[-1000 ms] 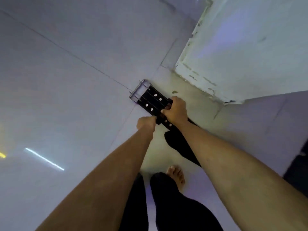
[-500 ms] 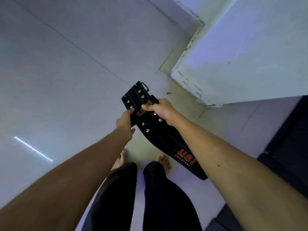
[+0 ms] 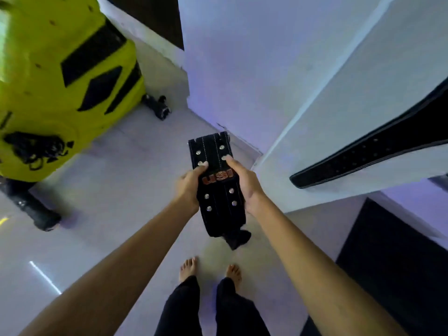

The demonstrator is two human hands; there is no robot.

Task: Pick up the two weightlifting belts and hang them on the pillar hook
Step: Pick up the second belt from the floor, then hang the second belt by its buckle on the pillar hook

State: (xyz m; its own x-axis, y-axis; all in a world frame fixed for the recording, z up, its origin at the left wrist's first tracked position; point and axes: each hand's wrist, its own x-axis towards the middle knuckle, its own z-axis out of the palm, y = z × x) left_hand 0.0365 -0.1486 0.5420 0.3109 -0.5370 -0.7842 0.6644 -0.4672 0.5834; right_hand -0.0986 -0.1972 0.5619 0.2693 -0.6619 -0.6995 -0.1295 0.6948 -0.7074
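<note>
The left hand (image 3: 188, 187) and right hand (image 3: 243, 184) each clench an edge of one folded belt (image 3: 218, 190) above the floor (image 3: 121, 190), likely squaring it for hanging, while a second belt (image 3: 373, 151) lies against the pillar (image 3: 303, 69), its hook unseen.

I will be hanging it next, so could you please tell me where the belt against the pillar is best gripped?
Take the belt on the pillar at its narrow studded strap, coming from the left: the rounded free end points that way.
</note>
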